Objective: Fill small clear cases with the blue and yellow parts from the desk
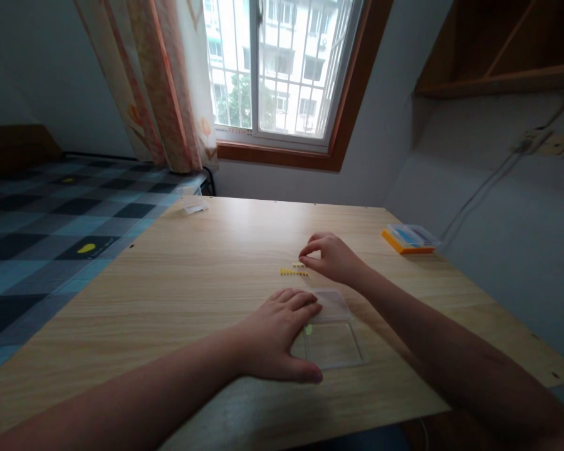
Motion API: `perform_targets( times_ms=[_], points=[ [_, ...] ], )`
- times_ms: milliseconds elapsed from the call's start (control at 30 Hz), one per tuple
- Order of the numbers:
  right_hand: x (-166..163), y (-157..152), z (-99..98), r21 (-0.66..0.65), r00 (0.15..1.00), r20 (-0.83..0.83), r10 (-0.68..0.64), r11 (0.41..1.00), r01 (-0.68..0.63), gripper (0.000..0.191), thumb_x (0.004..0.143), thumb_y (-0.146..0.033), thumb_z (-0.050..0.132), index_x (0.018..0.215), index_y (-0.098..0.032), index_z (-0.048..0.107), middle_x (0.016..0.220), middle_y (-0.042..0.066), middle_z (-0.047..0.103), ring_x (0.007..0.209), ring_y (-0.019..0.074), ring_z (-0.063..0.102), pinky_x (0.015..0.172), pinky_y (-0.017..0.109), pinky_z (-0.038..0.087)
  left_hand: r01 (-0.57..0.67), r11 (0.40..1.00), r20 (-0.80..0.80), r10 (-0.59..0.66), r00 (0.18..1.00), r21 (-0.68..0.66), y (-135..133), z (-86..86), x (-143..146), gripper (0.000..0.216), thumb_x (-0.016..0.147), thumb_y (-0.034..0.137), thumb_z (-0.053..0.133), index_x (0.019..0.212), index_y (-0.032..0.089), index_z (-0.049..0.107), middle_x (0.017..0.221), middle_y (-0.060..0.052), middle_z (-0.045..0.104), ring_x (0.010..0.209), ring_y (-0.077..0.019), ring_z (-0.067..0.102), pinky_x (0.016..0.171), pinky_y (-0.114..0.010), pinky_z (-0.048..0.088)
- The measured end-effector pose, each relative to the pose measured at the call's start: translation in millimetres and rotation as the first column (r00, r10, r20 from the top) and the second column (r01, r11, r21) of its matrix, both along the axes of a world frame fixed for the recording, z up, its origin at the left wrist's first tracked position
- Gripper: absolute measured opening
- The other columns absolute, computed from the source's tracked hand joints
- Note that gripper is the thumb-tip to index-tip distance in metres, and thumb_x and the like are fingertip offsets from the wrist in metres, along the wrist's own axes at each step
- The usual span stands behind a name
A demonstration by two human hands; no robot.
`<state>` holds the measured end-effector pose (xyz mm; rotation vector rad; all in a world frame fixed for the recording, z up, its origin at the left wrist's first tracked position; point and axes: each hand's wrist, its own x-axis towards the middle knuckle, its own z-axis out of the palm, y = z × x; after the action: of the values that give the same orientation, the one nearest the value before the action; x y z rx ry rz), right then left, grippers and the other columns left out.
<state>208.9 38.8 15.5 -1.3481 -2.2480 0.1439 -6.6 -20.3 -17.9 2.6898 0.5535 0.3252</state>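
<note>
My left hand (pixel 282 335) lies with its fingers spread at the left side of a clear plastic case (pixel 336 344), whose lid (pixel 333 305) is folded back away from me. A small pale green spot (pixel 309 328) shows near the case's upper left corner. Beyond the case, my right hand (pixel 326 255) pinches thumb and forefinger together at the right end of a short row of small whitish pieces (pixel 297 265). Whatever sits between those fingertips is too small to make out. Just nearer to me runs a longer row of tiny yellow pieces (pixel 294 272).
An orange box with a clear lid (pixel 411 239) sits at the table's right edge. A clear plastic container (pixel 192 202) stands at the far left corner. The wooden table (pixel 192 269) borders a bed with a checked cover (pixel 98 216). A cable (pixel 474 188) hangs along the right wall.
</note>
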Motion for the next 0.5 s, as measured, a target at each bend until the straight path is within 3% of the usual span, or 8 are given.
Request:
perform_targets(
  times_ms=[100, 200, 333, 500],
  points=[
    [21, -37, 17.3, 0.065, 0.99, -0.108, 0.096, 0.994, -0.089, 0.007, 0.087, -0.019, 0.074, 0.085, -0.02, 0.08, 0.085, 0.004, 0.069, 0.086, 0.0152, 0.062, 0.085, 0.03, 0.046, 0.0, 1.0, -0.002, 0.0, 1.0, 0.001, 0, -0.3, 0, 0.093, 0.077, 0.074, 0.068, 0.148, 0.016, 0.051, 0.15, -0.018, 0.052, 0.139, -0.0399, 0.045, 0.12, -0.055, 0.029],
    [38, -75, 22.5, -0.02, 0.952, -0.137, 0.273, 0.96, -0.278, 0.009, 0.092, -0.023, 0.071, 0.089, -0.021, 0.079, 0.084, 0.003, 0.067, 0.081, 0.0132, 0.061, 0.076, 0.026, 0.046, 0.009, 1.0, 0.002, -0.009, 1.0, 0.002, 1, -1.6, 1, 0.095, 0.077, 0.075, 0.068, 0.148, 0.016, 0.051, 0.149, -0.018, 0.053, 0.139, -0.0399, 0.046, 0.12, -0.055, 0.03],
    [43, -105, 6.9, -0.167, 0.896, -0.135, 0.423, 0.882, -0.442, 0.009, 0.091, -0.02, 0.069, 0.091, -0.019, 0.078, 0.083, 0.003, 0.064, 0.077, 0.0117, 0.059, 0.073, 0.024, 0.044, 0.015, 1.0, 0.002, -0.015, 1.0, 0.004, 1, -1.8, 1, 0.096, 0.076, 0.079, 0.068, 0.148, 0.016, 0.051, 0.147, -0.018, 0.054, 0.137, -0.04, 0.047, 0.119, -0.056, 0.03],
    [30, -108, -15.5, -0.157, 0.879, 0.06, 0.473, 0.874, -0.46, 0.012, 0.09, -0.015, 0.065, 0.085, -0.02, 0.075, 0.08, 0.001, 0.062, 0.078, 0.0134, 0.054, 0.075, 0.027, 0.04, 0.01, 1.0, -0.007, -0.01, 1.0, 0.008, 1, 0.8, 1, 0.095, 0.075, 0.079, 0.069, 0.146, 0.018, 0.052, 0.145, -0.018, 0.055, 0.136, -0.0393, 0.048, 0.119, -0.056, 0.032]
  ],
)
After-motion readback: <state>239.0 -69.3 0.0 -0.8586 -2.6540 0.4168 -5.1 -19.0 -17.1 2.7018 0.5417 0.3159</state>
